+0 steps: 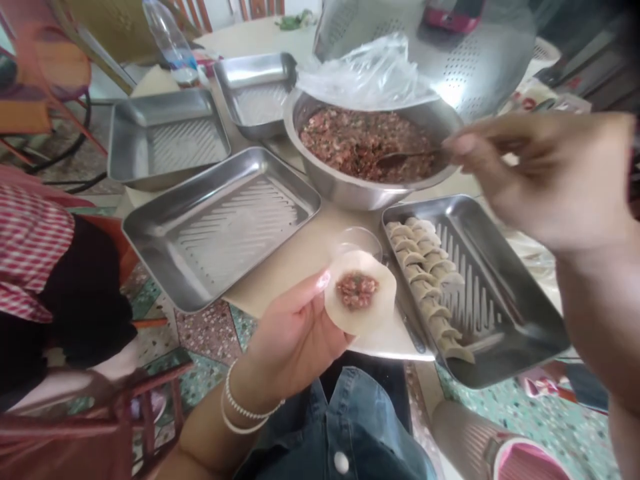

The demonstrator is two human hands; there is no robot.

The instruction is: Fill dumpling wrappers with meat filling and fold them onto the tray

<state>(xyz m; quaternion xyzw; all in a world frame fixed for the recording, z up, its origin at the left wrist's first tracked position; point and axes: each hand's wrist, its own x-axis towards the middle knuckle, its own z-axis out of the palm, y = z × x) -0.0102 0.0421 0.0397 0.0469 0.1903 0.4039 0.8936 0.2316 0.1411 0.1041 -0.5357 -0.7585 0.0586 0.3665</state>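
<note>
My left hand (pixel 295 333) holds a round dumpling wrapper (pixel 360 313) flat on its fingers, with a small mound of minced filling (pixel 357 291) in the middle. My right hand (pixel 540 177) is raised at the right, fingers pinched on the handle of a spoon (pixel 400 159) that lies in the filling. The spoon rests in a large steel bowl (pixel 350 190) full of reddish minced filling (pixel 360 137). Just right of the wrapper, a steel tray (pixel 510 300) carries a row of several folded dumplings (pixel 425 273).
Three steel trays lie at the left (pixel 220 227), back left (pixel 165 137) and back (pixel 255 87). A small clear dish (pixel 357 239) sits by the wrapper. A plastic bag (pixel 365 73), a colander (pixel 450 60), a bottle (pixel 170 40). A person in a checked sleeve (pixel 30 247) sits left.
</note>
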